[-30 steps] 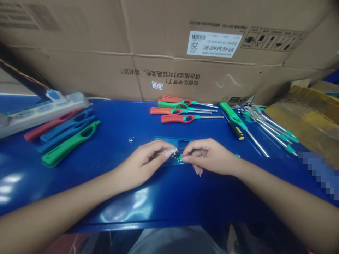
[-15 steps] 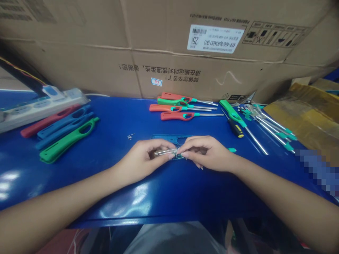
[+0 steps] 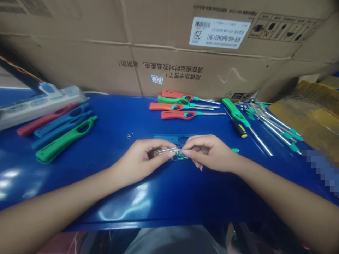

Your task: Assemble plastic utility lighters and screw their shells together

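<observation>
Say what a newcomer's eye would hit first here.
Probably the two hands at the centre: the left hand pinches a small clear part, with the right hand at its right end, over a blue shell on the blue table. Then the big cardboard box filling the background, and the bright red and green lighters lying in front of it.

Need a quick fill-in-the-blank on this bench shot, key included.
The left hand, gripping a clear part, and the right hand are over a ____ shell.
In view, the screws lie to the ____ of the shell.
The screwdriver handle is black and ____.
The lighter handle nearest the power strip is ____.
Missing: blue; left; yellow; red.
</observation>
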A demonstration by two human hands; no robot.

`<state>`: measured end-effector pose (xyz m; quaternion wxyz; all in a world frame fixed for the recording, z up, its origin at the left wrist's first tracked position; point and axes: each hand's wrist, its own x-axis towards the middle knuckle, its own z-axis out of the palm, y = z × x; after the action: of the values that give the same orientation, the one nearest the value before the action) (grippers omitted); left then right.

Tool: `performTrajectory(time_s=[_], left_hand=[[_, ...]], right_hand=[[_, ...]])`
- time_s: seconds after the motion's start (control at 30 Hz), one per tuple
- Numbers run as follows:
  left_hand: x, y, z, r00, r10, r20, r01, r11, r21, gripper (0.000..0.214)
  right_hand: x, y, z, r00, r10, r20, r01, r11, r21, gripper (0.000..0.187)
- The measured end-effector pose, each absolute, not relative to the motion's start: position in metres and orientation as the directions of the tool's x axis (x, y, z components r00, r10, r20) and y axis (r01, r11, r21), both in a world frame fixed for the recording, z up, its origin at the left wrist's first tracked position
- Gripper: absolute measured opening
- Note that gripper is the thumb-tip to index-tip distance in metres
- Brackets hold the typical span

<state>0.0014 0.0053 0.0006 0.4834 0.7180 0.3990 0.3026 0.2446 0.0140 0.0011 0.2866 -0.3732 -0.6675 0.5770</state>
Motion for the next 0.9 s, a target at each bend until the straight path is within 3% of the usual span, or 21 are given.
performTrajectory(time_s=[0.2,0.37,0.7,0.9], left_hand=[[0.0008,0.0045,0.0012,0.507,0.86,0.053,0.302,-0.235,0.924,0.028],[0.0016,0.0044,0.0024,0.512,0.857,0.062,0.329,-0.262,0.907,0.03],[0.0003,0.0046,0.0022,0.516,0.852,0.085,0.332,-0.291,0.897,0.027],[0.0012,0.0047,0.0027,0.53,0.842,0.102,0.335,-0.319,0.886,0.026]], right_hand=[[0.2493,0.0153,0.0011,-0.64,0.767,0.051,0.178,0.212,-0.961,0.02],[0.2479,0.0152,-0.0018,-0.603,0.797,0.027,0.179,0.168,-0.969,0.023],[0.247,0.0169,0.0017,-0.625,0.772,0.118,0.276,0.359,-0.892,0.017],[0.2468,0.0175,0.0004,-0.612,0.784,0.106,0.323,0.37,-0.871,0.019]])
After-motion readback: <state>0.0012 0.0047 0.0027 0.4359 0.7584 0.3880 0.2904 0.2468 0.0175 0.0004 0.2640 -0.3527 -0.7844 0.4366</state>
